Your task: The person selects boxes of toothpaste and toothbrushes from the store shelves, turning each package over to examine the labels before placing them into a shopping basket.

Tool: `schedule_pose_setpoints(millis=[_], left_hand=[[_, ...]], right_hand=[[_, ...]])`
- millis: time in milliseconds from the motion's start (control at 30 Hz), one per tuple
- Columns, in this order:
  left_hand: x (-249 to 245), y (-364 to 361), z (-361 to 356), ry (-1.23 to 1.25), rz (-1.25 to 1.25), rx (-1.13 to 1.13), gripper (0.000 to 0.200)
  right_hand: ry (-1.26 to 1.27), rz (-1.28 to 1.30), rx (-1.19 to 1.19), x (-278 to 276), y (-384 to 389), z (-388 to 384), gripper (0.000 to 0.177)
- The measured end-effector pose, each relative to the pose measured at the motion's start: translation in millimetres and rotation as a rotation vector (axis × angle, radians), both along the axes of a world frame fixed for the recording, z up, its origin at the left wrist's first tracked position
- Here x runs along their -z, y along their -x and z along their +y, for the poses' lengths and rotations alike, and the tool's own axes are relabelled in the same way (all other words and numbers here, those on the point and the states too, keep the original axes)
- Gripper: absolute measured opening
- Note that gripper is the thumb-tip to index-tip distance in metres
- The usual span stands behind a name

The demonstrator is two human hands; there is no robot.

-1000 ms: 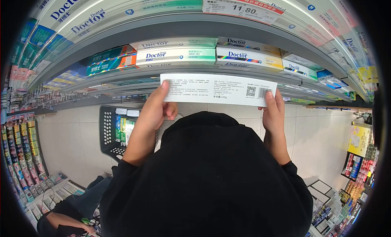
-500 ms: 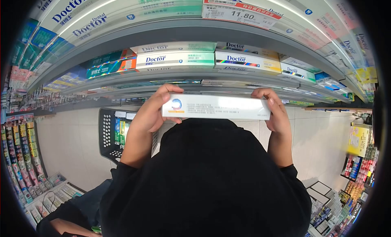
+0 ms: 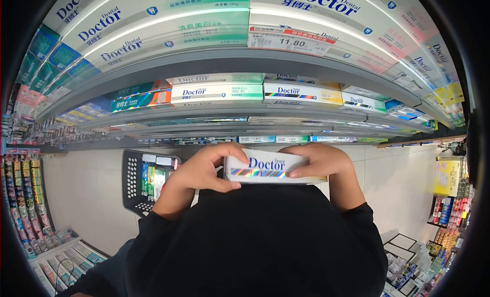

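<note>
Pinching a long white cardboard box (image 3: 268, 167) below grey metal shelf (image 3: 229, 60), left hand (image 3: 206, 169) and right hand (image 3: 327, 160) have half-curled fingers; it could slip. Uneven pressure would cause it.

A shop is shown by the shelves stacked with boxed toothpaste (image 3: 217, 93), the printed price label (image 3: 292, 42) and the shopping basket (image 3: 133, 180).

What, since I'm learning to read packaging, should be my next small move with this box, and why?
Probably slide the right hand outward along the box: its fingers and thumb cover the right part of the front, while the left hand grips the left end and could likely steady it.
</note>
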State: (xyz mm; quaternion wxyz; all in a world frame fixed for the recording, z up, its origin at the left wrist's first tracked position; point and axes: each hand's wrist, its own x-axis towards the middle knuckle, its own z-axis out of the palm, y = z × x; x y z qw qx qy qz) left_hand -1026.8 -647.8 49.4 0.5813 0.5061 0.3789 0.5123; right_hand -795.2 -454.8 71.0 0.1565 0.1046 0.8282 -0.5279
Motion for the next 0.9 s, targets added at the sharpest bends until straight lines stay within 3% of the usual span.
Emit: schedule_pose_setpoints(millis=[33, 133, 200, 300, 333, 500, 900], left_hand=[[-4, -3, 2, -0.046, 0.053, 0.004, 0.045], [2, -6, 6, -0.029, 0.123, -0.012, 0.073], [-9, -12, 9, 0.084, 0.082, -0.094, 0.091], [-5, -9, 6, 0.156, 0.274, -0.128, 0.106], [0, -11, 3, 0.151, 0.274, -0.187, 0.095], [12, -13, -5, 0.228, 0.222, -0.097, 0.077], [15, -21, -1, 0.352, 0.139, 0.026, 0.060]], right_hand=[[-0.012, -0.036, -0.027, -2, 3, 1, 0.056], [-0.160, -0.167, -0.048, -19, 9, 7, 0.053], [-0.429, 0.023, -0.005, -28, 2, 23, 0.050], [-0.778, 0.244, 0.157, -39, -5, 38, 0.049], [-0.866, 0.282, 0.211, -41, -5, 44, 0.049], [-1.152, 0.393, 0.398, -40, -1, 65, 0.046], [-1.072, 0.230, 0.488, -21, 27, 91, 0.037]])
